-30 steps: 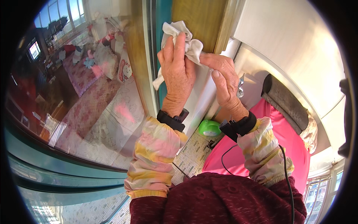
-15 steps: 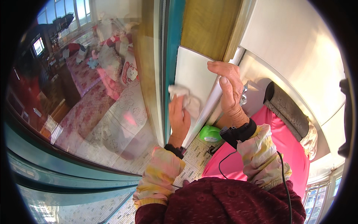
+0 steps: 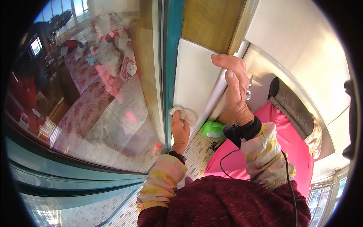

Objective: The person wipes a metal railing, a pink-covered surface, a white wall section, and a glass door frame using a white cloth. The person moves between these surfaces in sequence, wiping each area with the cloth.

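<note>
A crumpled whitish cloth [image 3: 186, 115] is pressed against the lower part of an upright white panel [image 3: 196, 72]. My left hand [image 3: 180, 133] grips it, fingers on the cloth, beside the teal frame [image 3: 171, 72]. Higher and to the right, my right hand [image 3: 236, 83] rests at the panel's right edge. Its fingers are stretched out and bent at the wrist, its thumb apart, with nothing held. Just behind that hand a shiny metal handle [image 3: 248, 89] partly shows.
A glass pane [image 3: 124, 113] on the left shows a bed and plush toys. Low down sits a green plastic thing [image 3: 213, 129] near a pink-covered surface [image 3: 272, 151] with a rolled grey mat [image 3: 291, 113]. A black cable [image 3: 289, 181] runs along my right sleeve.
My left hand has slid the cloth down the white panel, toward me. My right hand stays at the panel's edge; the view has shifted slightly.
</note>
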Demonstrator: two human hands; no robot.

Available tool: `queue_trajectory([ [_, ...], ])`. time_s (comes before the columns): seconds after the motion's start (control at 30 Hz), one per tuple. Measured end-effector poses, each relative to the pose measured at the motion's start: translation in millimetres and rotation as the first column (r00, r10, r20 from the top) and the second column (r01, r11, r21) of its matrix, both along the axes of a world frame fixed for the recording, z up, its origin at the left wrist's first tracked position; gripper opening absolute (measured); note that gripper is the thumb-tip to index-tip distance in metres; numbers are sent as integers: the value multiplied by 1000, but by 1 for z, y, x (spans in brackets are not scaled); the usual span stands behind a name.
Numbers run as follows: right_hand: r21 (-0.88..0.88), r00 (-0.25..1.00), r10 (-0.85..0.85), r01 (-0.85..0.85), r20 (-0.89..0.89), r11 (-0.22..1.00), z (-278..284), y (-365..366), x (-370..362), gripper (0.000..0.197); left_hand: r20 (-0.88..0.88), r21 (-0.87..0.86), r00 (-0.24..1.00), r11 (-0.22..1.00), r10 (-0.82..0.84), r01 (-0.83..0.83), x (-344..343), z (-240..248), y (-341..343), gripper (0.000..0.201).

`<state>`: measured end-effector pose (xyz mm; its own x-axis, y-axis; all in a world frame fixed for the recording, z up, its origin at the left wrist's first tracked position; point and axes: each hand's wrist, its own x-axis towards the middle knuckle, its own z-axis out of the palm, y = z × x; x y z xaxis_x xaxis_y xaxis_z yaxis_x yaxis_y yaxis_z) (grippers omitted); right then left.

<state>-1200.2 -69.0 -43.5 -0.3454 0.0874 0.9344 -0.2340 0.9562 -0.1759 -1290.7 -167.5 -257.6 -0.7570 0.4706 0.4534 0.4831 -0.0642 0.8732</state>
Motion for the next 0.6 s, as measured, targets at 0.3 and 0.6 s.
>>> queue_trajectory([
  [0.3,20,999,51,-51,-10,999,-2,4,1,29,-282,523,956,849,84,80,-32,144,50,47],
  [0.6,27,999,44,-44,-18,999,-1,2,1,27,-30,198,998,979,58,-51,-13,-8,17,34],
])
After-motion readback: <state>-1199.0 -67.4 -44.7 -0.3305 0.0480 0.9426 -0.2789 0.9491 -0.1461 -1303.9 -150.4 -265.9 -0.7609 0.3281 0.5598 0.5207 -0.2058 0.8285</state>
